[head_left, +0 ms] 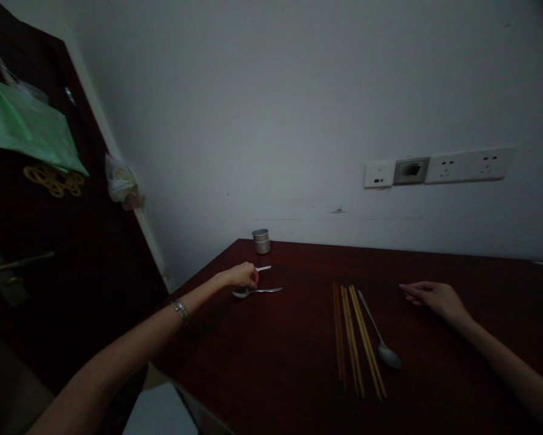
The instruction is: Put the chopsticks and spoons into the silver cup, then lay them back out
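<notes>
So the left hand (243, 275) is out on the far left of the surface (271, 350), fingers curled at a pale utensil (265, 267), with just a slim end poking out to the right. It's pretty dim, so I honestly can't tell if they're gripping it or just covering it. I'd guess it's light and stiff, not fragile, maybe a bit slippery; pinch it mid-handle. Metal spoon (266, 290) just on the near side, small metal cup (262, 243) beyond; probably the same deal for that spoon, since thin flat handles are fiddly. Right hand (439, 299) is loose and holding nothing, off to the right of the chopsticks (349, 332) and a second spoon (390, 356).
</notes>
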Demonstrator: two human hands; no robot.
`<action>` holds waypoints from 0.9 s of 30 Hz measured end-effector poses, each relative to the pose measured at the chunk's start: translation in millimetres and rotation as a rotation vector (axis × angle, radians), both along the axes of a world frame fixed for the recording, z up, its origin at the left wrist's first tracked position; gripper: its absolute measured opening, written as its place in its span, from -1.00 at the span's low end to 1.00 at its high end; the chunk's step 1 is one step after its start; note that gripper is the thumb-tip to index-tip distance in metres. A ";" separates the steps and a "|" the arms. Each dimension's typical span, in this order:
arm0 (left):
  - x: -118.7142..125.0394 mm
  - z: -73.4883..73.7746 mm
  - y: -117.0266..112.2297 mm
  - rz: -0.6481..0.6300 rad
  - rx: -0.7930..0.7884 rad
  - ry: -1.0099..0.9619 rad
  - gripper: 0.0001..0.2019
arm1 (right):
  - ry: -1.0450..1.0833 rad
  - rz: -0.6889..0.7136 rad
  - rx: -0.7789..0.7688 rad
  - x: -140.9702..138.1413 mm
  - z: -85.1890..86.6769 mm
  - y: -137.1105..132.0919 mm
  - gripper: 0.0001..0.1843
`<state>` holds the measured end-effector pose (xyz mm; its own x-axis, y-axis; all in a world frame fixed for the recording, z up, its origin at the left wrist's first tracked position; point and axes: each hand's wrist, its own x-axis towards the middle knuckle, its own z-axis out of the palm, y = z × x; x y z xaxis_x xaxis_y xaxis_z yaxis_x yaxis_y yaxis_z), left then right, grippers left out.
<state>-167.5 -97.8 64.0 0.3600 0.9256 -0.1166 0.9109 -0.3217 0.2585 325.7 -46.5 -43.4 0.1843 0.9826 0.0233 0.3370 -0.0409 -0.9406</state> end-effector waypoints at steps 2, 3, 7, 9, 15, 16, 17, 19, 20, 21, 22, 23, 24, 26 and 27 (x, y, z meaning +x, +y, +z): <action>1.2 -3.3 0.8 0.009 -0.001 0.000 -0.90 | -0.002 0.008 0.012 0.5 -1.4 1.1 -0.75; 2.0 -4.4 1.0 0.012 -0.004 0.000 -0.90 | -0.001 0.009 0.014 0.4 -1.9 1.4 -0.75; 5.3 -6.3 0.7 0.005 -0.022 0.018 -0.91 | 0.005 0.005 0.028 -1.5 -1.9 0.4 -0.77; 6.9 -6.8 0.4 0.002 -0.031 0.025 -0.91 | 0.003 0.004 0.030 -2.2 -1.3 -0.5 -0.77; 11.8 -10.6 0.1 -0.015 -0.032 0.021 -0.92 | -0.023 0.023 0.031 1.0 -4.0 1.6 -0.71; 12.5 -11.1 0.0 -0.021 -0.028 0.032 -0.92 | -0.029 0.025 0.034 1.8 -4.9 2.3 -0.70; 13.0 -11.6 -0.1 -0.027 -0.023 0.048 -0.93 | -0.033 0.030 0.035 2.6 -5.7 3.0 -0.69; 13.8 -12.3 -0.3 -0.037 -0.009 0.081 -0.93 | -0.032 0.040 0.040 3.7 -7.4 4.1 -0.69; 14.0 -12.6 -0.4 -0.041 0.000 0.090 -0.93 | -0.030 0.044 0.044 4.1 -8.2 4.5 -0.70; 14.2 -12.9 -0.5 -0.042 0.006 0.093 -0.92 | -0.029 0.045 0.049 4.3 -8.9 4.8 -0.70; 14.3 -13.1 -0.5 -0.042 0.010 0.093 -0.92 | -0.027 0.045 0.051 4.4 -9.4 5.0 -0.70; 14.4 -13.3 -0.5 -0.040 0.011 0.092 -0.92 | -0.026 0.040 0.052 4.4 -9.8 5.2 -0.70; 14.6 -13.5 -0.4 -0.038 0.011 0.092 -0.92 | -0.024 0.037 0.051 4.3 -9.9 5.4 -0.70; 14.9 -13.3 0.4 -0.035 0.005 0.089 -0.92 | -0.024 0.039 0.041 3.6 -9.3 5.2 -0.69; 15.2 -13.0 1.1 -0.034 -0.003 0.081 -0.92 | -0.022 0.041 0.035 3.0 -8.5 4.9 -0.70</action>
<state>-152.3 -96.7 51.1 0.3804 0.9128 -0.1489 0.9174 -0.3520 0.1857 328.7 -41.6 -51.9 0.1434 0.9877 0.0619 0.3584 0.0064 -0.9335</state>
